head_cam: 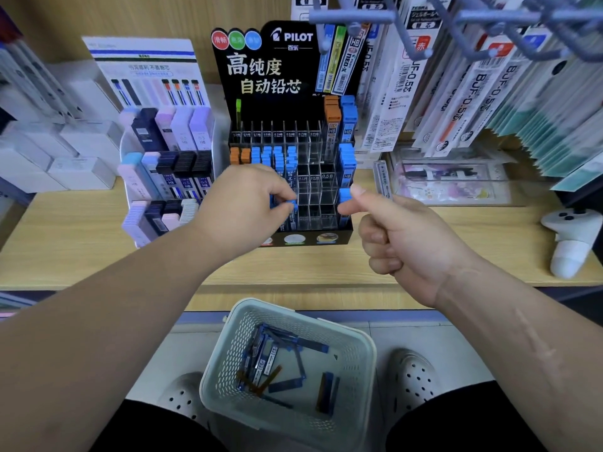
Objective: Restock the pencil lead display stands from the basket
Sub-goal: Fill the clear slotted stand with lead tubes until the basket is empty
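A black Pilot display stand (306, 236) with clear slots sits on the wooden shelf. Blue-capped and orange-capped lead cases fill its left and right columns; the middle slots are bare. My left hand (241, 203) pinches a blue-capped lead case (291, 205) at a front-left slot. At the stand's right column, my right hand (401, 236) pinches another blue-capped case (345, 194) between thumb and forefinger, the other fingers curled. On the floor between my feet stands a white perforated basket (225, 353) holding several loose lead cases (280, 357).
A second white stand (163, 177) of pastel and dark lead cases is left of the Pilot stand. Refill packs hang on hooks (473, 76) at the upper right. A white controller (571, 236) lies on the shelf's right end. White boxes (75, 158) are stacked at left.
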Tool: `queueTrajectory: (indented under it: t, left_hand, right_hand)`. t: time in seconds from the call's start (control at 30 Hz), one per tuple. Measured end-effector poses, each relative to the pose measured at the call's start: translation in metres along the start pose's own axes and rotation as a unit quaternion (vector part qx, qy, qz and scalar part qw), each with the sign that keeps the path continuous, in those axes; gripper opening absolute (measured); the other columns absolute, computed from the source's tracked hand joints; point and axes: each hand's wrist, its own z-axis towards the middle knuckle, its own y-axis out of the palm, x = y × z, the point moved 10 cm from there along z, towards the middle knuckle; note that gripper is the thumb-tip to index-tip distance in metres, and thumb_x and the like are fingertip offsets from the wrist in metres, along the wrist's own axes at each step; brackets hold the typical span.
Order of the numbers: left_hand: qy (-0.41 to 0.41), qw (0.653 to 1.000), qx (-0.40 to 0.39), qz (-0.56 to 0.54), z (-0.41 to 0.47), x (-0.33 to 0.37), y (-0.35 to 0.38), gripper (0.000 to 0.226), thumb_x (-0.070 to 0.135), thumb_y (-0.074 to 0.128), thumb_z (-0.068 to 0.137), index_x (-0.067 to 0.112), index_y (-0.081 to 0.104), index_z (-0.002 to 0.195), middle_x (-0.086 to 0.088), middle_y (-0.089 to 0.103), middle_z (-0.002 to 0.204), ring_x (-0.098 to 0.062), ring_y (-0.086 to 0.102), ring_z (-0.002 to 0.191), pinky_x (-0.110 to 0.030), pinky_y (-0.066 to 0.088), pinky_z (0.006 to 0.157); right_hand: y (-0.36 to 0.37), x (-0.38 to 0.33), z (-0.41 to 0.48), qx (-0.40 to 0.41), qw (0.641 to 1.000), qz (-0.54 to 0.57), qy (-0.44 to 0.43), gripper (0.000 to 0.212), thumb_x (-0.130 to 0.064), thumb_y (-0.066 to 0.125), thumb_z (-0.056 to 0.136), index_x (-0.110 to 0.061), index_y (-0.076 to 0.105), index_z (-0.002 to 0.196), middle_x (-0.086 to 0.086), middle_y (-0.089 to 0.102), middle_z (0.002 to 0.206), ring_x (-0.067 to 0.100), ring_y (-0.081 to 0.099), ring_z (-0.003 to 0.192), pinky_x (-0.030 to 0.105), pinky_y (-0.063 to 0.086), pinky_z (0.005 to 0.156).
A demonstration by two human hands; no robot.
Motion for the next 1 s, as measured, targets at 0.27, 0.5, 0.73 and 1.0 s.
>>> queueTrajectory:
  t: [0.27, 0.5, 0.73, 1.0]
  left_hand:
    - [-0.014, 0.999, -0.002, 0.044, 0.003, 0.0, 0.014, 0.006, 0.015, 0.078, 0.079, 0.018, 0.073, 0.076, 0.012, 0.052, 0.077, -0.015, 0.057, 0.073, -0.04, 0.055, 0.068]
    - [-0.027, 0.998, -0.031, 0.049, 0.002, -0.002, 0.014, 0.011, 0.019, 0.079, 0.078, 0.021, 0.073, 0.088, 0.009, 0.057, 0.08, -0.016, 0.059, 0.076, -0.04, 0.054, 0.072]
    - [-0.153, 0.948, 0.018, -0.277, -0.003, 0.006, -0.011, 0.018, 0.022, 0.064, 0.096, 0.027, 0.07, 0.112, 0.005, 0.07, 0.082, -0.008, 0.055, 0.056, -0.022, 0.05, 0.058]
    - [-0.151, 0.941, -0.032, -0.3, -0.008, 0.009, 0.006, 0.015, 0.012, 0.074, 0.087, 0.027, 0.076, 0.083, 0.005, 0.068, 0.068, -0.008, 0.054, 0.055, -0.023, 0.049, 0.055]
  right_hand:
    - [-0.01, 0.001, -0.001, 0.03, 0.992, 0.117, 0.035, 0.023, -0.037, 0.035, 0.094, -0.018, 0.046, 0.086, 0.0, 0.032, 0.06, 0.013, 0.017, 0.047, 0.021, 0.017, 0.041]
    - [-0.018, -0.012, 0.0, 0.06, 0.997, 0.027, -0.04, 0.014, -0.016, 0.054, 0.102, -0.016, 0.061, 0.09, 0.001, 0.051, 0.065, 0.012, 0.038, 0.051, 0.025, 0.032, 0.046]
    - [-0.01, -0.035, -0.002, 0.031, 0.989, -0.056, -0.134, 0.009, -0.013, 0.07, 0.093, -0.018, 0.077, 0.094, 0.001, 0.054, 0.065, 0.011, 0.048, 0.056, 0.023, 0.045, 0.052]
    - [-0.008, -0.047, 0.001, 0.097, 0.977, -0.008, -0.188, 0.008, -0.007, 0.068, 0.095, -0.013, 0.073, 0.096, 0.001, 0.064, 0.073, 0.01, 0.058, 0.059, 0.024, 0.052, 0.057]
